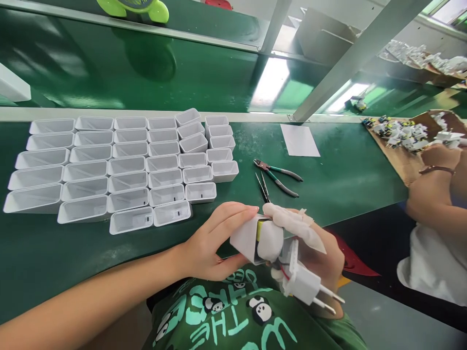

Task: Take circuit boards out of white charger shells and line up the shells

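My left hand [211, 243] is wrapped round a white plastic housing [245, 239], its open end turned to the right. A white-wrapped part with a yellow strip [270, 239] sits at that opening, partly inside. White finger covers show on my right hand [323, 248], which is closed round the wrapped part and a white plug piece [304, 282]. Two metal pins stick out of the plug piece, and a red wire runs beside it. Some of my right fingers are hidden behind these parts.
Rows of open white housings [127, 182] stand on the green table [343, 180] at left. Pliers [279, 177], tweezers [262, 187] and a white paper [299, 140] lie ahead. At right, a person's hand [441, 158] is by a cardboard tray [392, 163] of parts. A metal post [328, 82] rises behind.
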Motion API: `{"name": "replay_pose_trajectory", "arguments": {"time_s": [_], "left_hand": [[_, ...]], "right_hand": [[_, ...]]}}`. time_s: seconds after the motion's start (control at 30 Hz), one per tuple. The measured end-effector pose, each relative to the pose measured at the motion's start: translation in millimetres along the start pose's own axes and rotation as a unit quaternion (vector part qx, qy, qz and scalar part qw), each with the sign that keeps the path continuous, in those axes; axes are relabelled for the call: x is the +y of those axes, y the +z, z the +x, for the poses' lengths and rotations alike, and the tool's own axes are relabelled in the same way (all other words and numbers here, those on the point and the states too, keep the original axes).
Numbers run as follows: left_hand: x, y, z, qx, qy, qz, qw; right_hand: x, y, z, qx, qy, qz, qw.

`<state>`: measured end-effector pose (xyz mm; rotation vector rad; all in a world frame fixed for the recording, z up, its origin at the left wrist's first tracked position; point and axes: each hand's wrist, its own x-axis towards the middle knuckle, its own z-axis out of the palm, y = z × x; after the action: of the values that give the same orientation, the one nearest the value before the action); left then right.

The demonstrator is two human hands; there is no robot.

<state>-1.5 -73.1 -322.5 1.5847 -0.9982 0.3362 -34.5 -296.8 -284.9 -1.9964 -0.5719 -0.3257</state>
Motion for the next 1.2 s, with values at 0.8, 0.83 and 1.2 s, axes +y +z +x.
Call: {"name": "replay_pose_trajectory", "arguments": {"time_s": [0.8, 0.83, 1.2], "left_hand": [[0, 1.8, -6, -0.051, -0.091, -0.131, 0.986], [0, 0.6, -5, -0.017, -0.079, -0.081, 0.993], [2, 1.3, 7, 0.049, -0.033, 0.297, 0.953]], "right_hand": [[13, -6, 7, -0.097, -0.033, -0.057, 0.993], [18, 0, 4, -0.079, -0.037, -0.078, 0.993], [36, 32, -3, -0.033, -0.058, -0.156, 0.986]]}}
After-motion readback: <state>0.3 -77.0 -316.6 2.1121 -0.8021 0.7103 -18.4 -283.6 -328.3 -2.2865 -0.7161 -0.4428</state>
